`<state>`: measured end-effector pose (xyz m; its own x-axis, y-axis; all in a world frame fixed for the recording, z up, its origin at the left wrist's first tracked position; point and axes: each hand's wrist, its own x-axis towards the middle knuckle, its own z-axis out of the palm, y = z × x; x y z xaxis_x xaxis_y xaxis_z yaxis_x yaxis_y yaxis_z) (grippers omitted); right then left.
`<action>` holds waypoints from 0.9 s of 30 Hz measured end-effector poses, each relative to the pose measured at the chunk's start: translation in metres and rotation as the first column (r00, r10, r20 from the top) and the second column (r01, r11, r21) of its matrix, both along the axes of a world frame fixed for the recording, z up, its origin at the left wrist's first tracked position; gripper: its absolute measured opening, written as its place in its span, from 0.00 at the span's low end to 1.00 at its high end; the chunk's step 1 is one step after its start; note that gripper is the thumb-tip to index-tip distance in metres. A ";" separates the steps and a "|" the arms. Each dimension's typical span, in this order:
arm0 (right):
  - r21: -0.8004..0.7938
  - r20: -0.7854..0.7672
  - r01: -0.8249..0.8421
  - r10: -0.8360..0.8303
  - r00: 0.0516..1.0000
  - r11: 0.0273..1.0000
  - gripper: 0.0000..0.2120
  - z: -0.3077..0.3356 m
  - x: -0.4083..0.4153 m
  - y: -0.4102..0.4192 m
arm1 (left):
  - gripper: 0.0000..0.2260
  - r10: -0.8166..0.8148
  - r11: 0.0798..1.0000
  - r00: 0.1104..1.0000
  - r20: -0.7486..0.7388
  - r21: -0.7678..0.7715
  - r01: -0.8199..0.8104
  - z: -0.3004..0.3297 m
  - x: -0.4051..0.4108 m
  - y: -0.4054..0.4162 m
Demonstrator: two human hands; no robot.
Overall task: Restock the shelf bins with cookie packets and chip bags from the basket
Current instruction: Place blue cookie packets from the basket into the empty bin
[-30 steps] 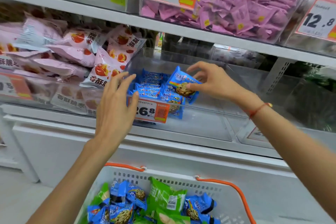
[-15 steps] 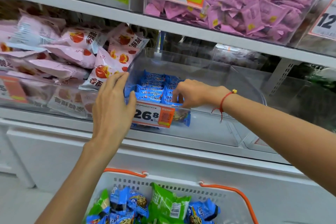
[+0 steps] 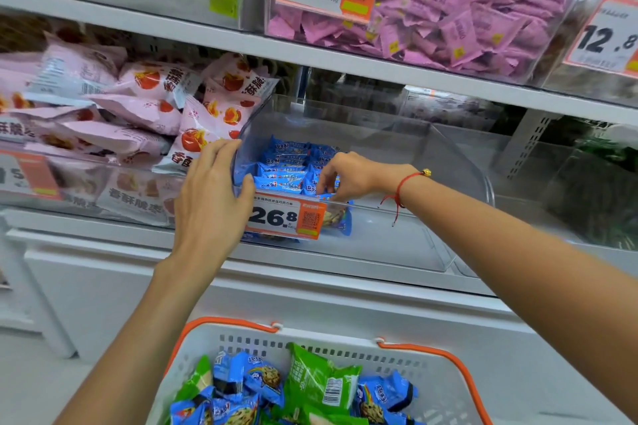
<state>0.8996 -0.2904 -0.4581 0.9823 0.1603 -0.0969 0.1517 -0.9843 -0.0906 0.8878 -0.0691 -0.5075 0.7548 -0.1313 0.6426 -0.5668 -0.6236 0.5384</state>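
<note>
Right hand [image 3: 348, 176]: fingers curled down into clear plastic bin [image 3: 397, 148], pinching glossy blue cookie packets [image 3: 286, 171] stacked at bin's front-left. Left hand [image 3: 210, 203]: fingers straight, relaxed, laid against bin's left front corner, thumb on rim. Price tag 26.8 [image 3: 284, 216] on bin front. Below: white perforated basket [image 3: 431, 376], orange handles, holding crinkled blue cookie packets and green chip bags [image 3: 317, 379]. Neighbouring bin: pink pillow bags [image 3: 138, 114].

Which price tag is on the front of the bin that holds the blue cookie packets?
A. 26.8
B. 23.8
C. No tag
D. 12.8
A: the tag on the front wall of the clear bin reads 26.8, just below the blue packets that the right hand reaches into.
</note>
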 end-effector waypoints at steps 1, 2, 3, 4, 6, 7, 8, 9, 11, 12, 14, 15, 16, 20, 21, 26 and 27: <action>0.013 0.003 0.008 -0.008 1.000 1.000 0.11 0.001 -0.001 -0.001 | 0.20 -0.006 1.000 1.000 -0.002 0.004 0.006 0.000 -0.001 0.001; 0.022 0.024 0.010 -0.011 1.000 1.000 0.11 0.002 -0.003 -0.002 | 0.20 -0.010 1.000 1.000 -0.003 -0.004 0.010 0.000 -0.004 0.001; 0.029 0.060 0.016 -0.017 0.998 0.999 0.11 0.004 -0.006 -0.004 | 0.20 -0.010 1.000 1.000 0.000 -0.023 0.010 0.000 -0.007 0.001; 0.041 0.116 0.020 -0.024 0.993 0.999 0.11 0.006 -0.011 -0.005 | 0.20 -0.008 0.999 1.000 0.010 -0.048 0.009 0.001 -0.011 0.001; 0.125 0.266 0.028 -0.061 0.962 0.992 0.08 0.009 -0.024 -0.006 | 0.19 -0.016 0.995 0.999 0.045 -0.096 0.021 0.005 -0.022 -0.002; 0.207 0.347 0.027 -0.099 0.933 0.978 0.06 0.009 -0.034 -0.005 | 0.18 -0.031 0.993 0.997 0.067 -0.111 0.038 0.008 -0.029 -0.005; 0.298 0.422 0.013 -0.144 0.895 0.954 0.04 0.007 -0.045 -0.003 | 0.17 -0.047 0.991 0.996 0.081 -0.124 0.057 0.010 -0.037 -0.008; 0.377 0.488 -0.017 -0.183 0.854 0.926 0.02 0.004 -0.058 -0.001 | 0.16 -0.067 0.987 0.995 0.080 -0.143 0.078 0.012 -0.045 -0.012; 0.469 0.582 -0.087 -0.234 0.779 0.879 0.02 -0.007 -0.087 0.005 | 0.12 -0.114 0.974 0.993 0.042 -0.190 0.120 0.012 -0.061 -0.019; 0.490 0.604 -0.110 -0.247 0.758 0.865 0.01 -0.015 -0.102 0.008 | 0.10 -0.140 0.969 0.990 0.013 -0.202 0.140 0.010 -0.068 -0.023; 0.526 0.577 -0.083 -0.283 0.766 0.846 0.02 -0.037 -0.125 0.007 | 0.08 -0.189 0.966 0.980 -0.056 -0.190 0.175 0.000 -0.078 -0.030; 0.553 0.522 -0.025 -0.323 0.790 0.833 0.03 -0.052 -0.134 0.004 | 0.06 -0.204 0.968 0.974 -0.103 -0.167 0.185 -0.008 -0.081 -0.033; 0.571 0.452 0.054 -0.369 0.812 0.819 0.03 -0.066 -0.142 0.001 | 0.05 -0.207 0.973 0.965 -0.158 -0.133 0.187 -0.015 -0.084 -0.035; 0.496 0.105 0.457 -0.573 0.813 0.738 0.07 -0.131 -0.160 -0.024 | 0.05 -0.222 0.961 0.902 -0.370 0.074 0.267 -0.059 -0.091 -0.042; 0.464 0.003 0.529 -0.599 0.801 0.710 0.07 -0.146 -0.164 -0.030 | 0.07 -0.228 0.946 0.882 -0.411 0.122 0.302 -0.070 -0.092 -0.043; 0.261 -0.285 0.692 -0.631 0.722 0.673 0.07 -0.221 -0.182 -0.052 | 0.15 -0.213 0.827 0.827 -0.520 0.356 0.436 -0.144 -0.099 -0.051; 0.248 -0.304 0.707 -0.640 0.706 0.663 0.09 -0.234 -0.184 -0.054 | 0.18 -0.229 0.784 0.808 -0.543 0.389 0.483 -0.159 -0.101 -0.052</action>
